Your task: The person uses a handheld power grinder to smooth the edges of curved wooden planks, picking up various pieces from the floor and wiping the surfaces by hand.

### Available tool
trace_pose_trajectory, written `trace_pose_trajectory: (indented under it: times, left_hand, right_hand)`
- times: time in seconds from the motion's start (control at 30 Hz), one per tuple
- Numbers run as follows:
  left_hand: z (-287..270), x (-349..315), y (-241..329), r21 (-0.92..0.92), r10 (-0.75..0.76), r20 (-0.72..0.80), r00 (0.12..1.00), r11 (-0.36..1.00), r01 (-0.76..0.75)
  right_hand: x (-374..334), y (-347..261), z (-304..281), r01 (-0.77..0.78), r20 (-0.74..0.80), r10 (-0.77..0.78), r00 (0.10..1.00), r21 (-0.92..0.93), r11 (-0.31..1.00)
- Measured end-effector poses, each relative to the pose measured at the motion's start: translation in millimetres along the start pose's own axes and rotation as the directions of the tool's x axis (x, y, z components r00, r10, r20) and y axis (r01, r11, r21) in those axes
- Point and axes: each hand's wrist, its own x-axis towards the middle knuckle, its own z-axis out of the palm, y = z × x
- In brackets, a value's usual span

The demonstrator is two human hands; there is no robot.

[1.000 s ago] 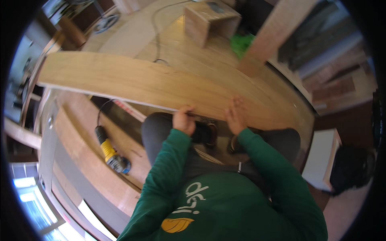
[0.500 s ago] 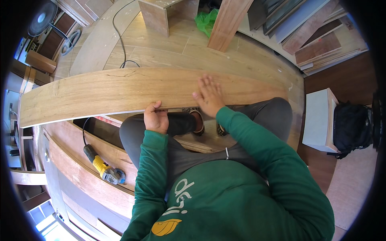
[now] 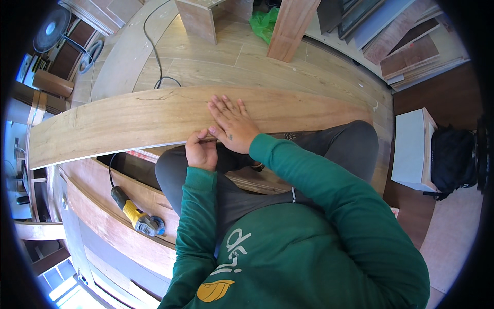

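Observation:
A long wooden board (image 3: 154, 114) lies across my lap, its left end reaching far out to the left. Dark cracks mark its surface near the far edge. My left hand (image 3: 201, 153) grips the board's near edge, with fingers bent against it. Flat on the board's face rests my right hand (image 3: 234, 126), fingers stretched out and nothing held. Its thumb side is close beside the left fingertips. Lower left, a yellow and black angle grinder (image 3: 136, 213) with a blue disc lies on another piece of wood (image 3: 98, 206).
A black cord (image 3: 156, 56) runs over the tiled floor beyond the board. An upright plank (image 3: 293, 31) and a green plastic bag (image 3: 265, 24) stand farther away. On the right are a white box (image 3: 411, 149), a black bag (image 3: 453, 159) and stacked panels (image 3: 411, 62). A fan (image 3: 52, 30) is far left.
My right hand has slid left along the board and now lies beside my left hand. The left hand keeps its grip on the near edge. The view has shifted slightly.

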Motion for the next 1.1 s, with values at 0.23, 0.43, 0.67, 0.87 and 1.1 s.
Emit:
trace_pose_trajectory:
  times: [0.23,0.43,0.67,0.87,1.1]
  left_hand:
    - [19.2,-9.8,-0.2,-0.049,0.039,-0.045,0.998,0.998,-0.041]
    - [11.1,-8.5,0.6,-0.057,0.029,-0.013,0.999,0.998,-0.030]
    - [35.1,-21.9,7.9,-0.006,0.111,0.042,0.993,0.994,-0.111]
    - [87.8,-36.0,18.8,0.139,0.242,0.133,0.961,0.955,-0.260]
    - [200.9,-55.9,55.7,0.199,0.476,0.305,0.825,0.815,-0.544]
  right_hand:
    - [18.9,10.4,-2.7,0.043,-0.008,-0.043,0.999,-0.007,0.999]
    - [24.9,37.6,-4.1,-0.149,-0.036,0.149,0.988,-0.006,0.989]
    - [-27.4,101.3,-33.6,-0.364,0.043,0.364,0.931,0.014,0.931]
    - [-48.0,119.9,-84.3,-0.501,-0.040,0.504,0.863,0.069,0.863]
    - [-29.5,101.8,-172.4,-0.274,-0.113,0.290,0.950,0.142,0.951]
